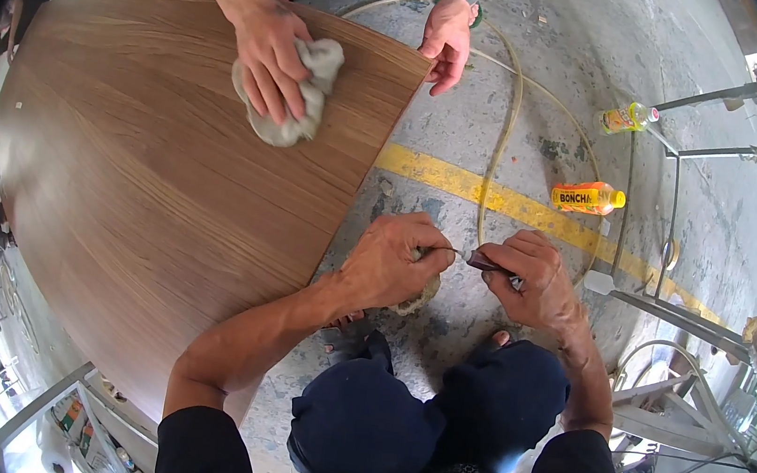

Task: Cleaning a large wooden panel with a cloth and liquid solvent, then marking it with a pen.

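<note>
In front of my knees, my two hands are close together. My left hand (395,259) pinches a thin dark strip between thumb and forefinger, its tip pointing at the right hand. A crumpled beige cloth (420,300) shows beneath that hand; I cannot tell whether the fingers hold it too. Closed around a small dark purple-brown piece (483,262) with a pale end is my right hand (532,276); the piece's exact kind is unclear. Just left of my hands runs the edge of a large wood-grain panel (172,145).
Across the panel, another person's hand (273,58) presses a whitish rag (312,96) on it; their other hand (446,46) is at its corner. On the concrete floor lie an orange bottle (582,197), a yellow-green bottle (626,119) and a hose (513,111). A metal frame (673,225) stands right.
</note>
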`<state>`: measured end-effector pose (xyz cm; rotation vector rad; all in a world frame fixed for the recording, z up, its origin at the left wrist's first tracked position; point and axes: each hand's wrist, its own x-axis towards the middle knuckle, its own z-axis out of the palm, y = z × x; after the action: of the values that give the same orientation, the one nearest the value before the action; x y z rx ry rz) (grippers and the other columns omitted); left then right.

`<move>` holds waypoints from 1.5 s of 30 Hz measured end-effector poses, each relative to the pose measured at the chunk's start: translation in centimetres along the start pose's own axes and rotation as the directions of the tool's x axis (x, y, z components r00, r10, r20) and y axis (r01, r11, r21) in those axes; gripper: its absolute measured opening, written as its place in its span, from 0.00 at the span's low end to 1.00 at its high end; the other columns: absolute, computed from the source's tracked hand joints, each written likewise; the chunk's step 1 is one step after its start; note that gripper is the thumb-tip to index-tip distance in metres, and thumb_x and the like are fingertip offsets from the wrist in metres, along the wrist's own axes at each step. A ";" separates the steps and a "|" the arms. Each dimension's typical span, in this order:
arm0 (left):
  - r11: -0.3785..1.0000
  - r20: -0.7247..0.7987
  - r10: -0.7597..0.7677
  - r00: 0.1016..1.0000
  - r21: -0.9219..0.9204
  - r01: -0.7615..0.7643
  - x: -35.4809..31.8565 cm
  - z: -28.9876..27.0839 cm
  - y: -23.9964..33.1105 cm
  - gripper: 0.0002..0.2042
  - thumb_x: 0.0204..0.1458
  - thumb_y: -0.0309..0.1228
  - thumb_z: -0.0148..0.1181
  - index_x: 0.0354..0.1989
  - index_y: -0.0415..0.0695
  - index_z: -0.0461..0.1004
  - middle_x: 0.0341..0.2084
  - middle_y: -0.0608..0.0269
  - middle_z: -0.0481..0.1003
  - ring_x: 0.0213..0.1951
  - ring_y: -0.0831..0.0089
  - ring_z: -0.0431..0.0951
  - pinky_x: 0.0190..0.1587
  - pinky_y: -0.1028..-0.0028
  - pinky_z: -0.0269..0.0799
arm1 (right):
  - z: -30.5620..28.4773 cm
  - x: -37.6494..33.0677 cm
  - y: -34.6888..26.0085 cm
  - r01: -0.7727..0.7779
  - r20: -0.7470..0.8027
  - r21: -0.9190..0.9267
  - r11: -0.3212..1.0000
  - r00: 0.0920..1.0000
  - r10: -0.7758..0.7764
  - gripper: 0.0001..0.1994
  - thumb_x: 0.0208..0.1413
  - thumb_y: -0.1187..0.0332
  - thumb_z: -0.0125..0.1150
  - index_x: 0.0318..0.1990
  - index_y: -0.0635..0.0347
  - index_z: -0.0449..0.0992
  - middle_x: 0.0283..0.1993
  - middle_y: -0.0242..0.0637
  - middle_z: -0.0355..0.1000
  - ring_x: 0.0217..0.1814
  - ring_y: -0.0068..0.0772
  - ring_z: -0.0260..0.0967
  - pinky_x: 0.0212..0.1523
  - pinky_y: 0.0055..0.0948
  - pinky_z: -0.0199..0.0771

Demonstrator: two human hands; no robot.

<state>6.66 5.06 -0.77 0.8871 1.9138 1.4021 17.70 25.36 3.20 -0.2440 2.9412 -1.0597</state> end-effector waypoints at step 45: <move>0.994 0.195 -0.080 0.977 0.093 0.063 -0.2 0.2 -0.9 0.08 0.50 0.30 0.57 0.29 0.37 0.75 0.24 0.54 0.73 0.29 0.61 0.74 0.34 0.67 0.68 | 0.9 -0.9 -0.2 0.137 -0.031 -0.211 0.968 0.989 -0.147 0.14 0.37 0.76 0.66 0.36 0.56 0.78 0.22 0.31 0.63 0.28 0.35 0.63 0.36 0.33 0.66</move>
<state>6.77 4.83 -1.70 0.9510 1.8462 1.1508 18.68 24.71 2.59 -0.4448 3.1182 -0.7761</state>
